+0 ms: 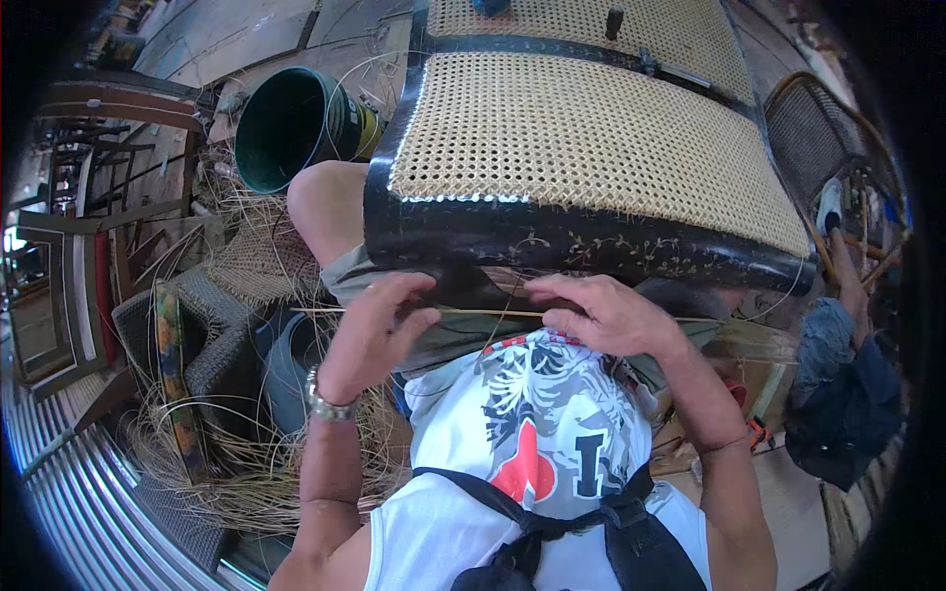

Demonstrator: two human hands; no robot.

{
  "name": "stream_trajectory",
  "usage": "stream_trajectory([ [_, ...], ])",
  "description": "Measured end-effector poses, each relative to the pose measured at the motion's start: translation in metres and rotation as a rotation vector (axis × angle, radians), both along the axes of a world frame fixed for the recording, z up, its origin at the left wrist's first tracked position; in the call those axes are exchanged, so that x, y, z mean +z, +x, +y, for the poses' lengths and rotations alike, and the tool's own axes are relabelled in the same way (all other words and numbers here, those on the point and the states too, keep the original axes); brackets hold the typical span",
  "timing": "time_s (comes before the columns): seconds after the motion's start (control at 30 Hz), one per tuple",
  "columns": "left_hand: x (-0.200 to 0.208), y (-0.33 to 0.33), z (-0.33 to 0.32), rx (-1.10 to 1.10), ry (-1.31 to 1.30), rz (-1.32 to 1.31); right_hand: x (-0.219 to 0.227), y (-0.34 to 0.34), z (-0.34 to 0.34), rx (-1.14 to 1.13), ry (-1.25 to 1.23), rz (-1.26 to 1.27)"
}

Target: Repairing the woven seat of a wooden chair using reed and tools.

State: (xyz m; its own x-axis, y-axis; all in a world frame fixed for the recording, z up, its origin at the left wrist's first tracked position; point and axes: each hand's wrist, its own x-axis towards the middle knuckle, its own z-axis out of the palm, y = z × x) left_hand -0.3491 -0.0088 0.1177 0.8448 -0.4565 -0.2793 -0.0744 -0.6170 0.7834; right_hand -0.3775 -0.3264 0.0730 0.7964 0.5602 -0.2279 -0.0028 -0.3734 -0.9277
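Note:
A thin strip of cane [488,312] stretches sideways in front of my body, below the near edge of a black-framed panel. My left hand [379,325], a metal-band watch at its wrist, pinches the strip between thumb and fingers. On the other side, my right hand [606,313] has its thumb and fingers closed around the same strip. The strip's ends stick out past both hands. Across my lap rests the panel, its dark frame [591,241] painted with gold leaves and filled with woven cane webbing [581,133].
A dark metal tool [680,77] and a short dark peg [614,22] lie on the panel. To the left stand a green bucket [281,128] and a heap of loose cane strands [246,483]. At right are a rounded wicker chair back [813,128] and another person's blue clothing [838,384].

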Motion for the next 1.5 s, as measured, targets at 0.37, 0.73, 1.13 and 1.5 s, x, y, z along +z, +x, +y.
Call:
stream_trajectory([
  [0.37,0.013,0.026,0.029,0.002,0.085,0.166,0.054,-0.012,-0.045,-0.234,-0.135,0.192],
  [0.73,0.039,0.032,0.081,0.024,0.427,-0.048,0.049,-0.038,-0.098,-0.259,-0.258,0.323],
  [1.13,-0.05,0.006,-0.066,-0.294,-0.04,0.31,0.043,-0.027,-0.036,-0.198,-0.012,0.178],
  [1.5,0.007,0.025,0.024,-0.327,0.025,0.236,0.041,0.001,0.0,-0.056,0.004,-0.143],
])
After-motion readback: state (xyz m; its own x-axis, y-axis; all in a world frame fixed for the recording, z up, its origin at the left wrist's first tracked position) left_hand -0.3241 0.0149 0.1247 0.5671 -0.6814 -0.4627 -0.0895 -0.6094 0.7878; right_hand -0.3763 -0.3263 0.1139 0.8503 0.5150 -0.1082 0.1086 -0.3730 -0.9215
